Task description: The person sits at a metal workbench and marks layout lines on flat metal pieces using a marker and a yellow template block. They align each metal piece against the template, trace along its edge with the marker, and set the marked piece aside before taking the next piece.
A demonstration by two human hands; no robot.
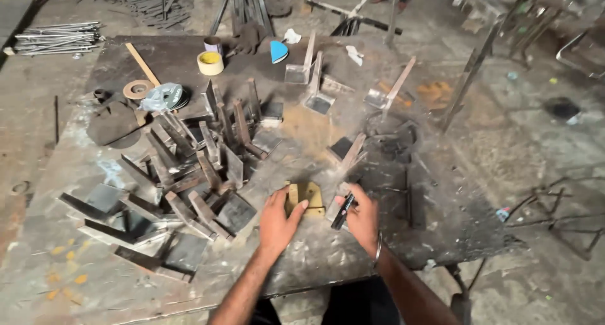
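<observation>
Both our hands work at the counter's [378,249] near edge: left hand [278,219] lies flat on a small yellowish plate [307,196], right hand [360,216] just right of it grips a dark tool [343,211], long axis pointing far.

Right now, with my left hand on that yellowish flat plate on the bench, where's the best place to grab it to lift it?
Probably the plate's far edge, coming from above: it lies flat on the steel table, your left hand covers its near left corner, and your right hand, holding a dark tool, crowds its right side.
</observation>
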